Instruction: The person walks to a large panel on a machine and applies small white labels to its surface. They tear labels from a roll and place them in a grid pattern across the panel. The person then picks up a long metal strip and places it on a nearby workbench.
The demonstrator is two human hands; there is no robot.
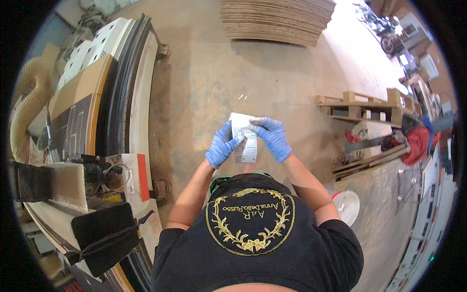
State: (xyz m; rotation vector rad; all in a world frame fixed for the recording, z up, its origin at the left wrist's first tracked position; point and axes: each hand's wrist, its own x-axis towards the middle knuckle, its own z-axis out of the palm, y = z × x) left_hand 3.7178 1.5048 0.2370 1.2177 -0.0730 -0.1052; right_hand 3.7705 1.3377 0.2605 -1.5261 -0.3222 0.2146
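In front of my body I hold a small white printed paper slip [250, 152] with both hands, in blue gloves. My left hand [222, 145] grips its left edge, the thumb lying across the printed face. At its upper right edge, the fingers of my right hand [272, 138] pinch the slip. The print is too small to make out. Part of the slip is hidden under my thumb and fingers.
A long machine with a board [87, 104] on it runs along my left, beside a ribbed hose [29, 97]. Ahead stands a stack of brown sheets [277, 22]. Wooden pallets [362, 108] and a white bucket [347, 207] are on my right.
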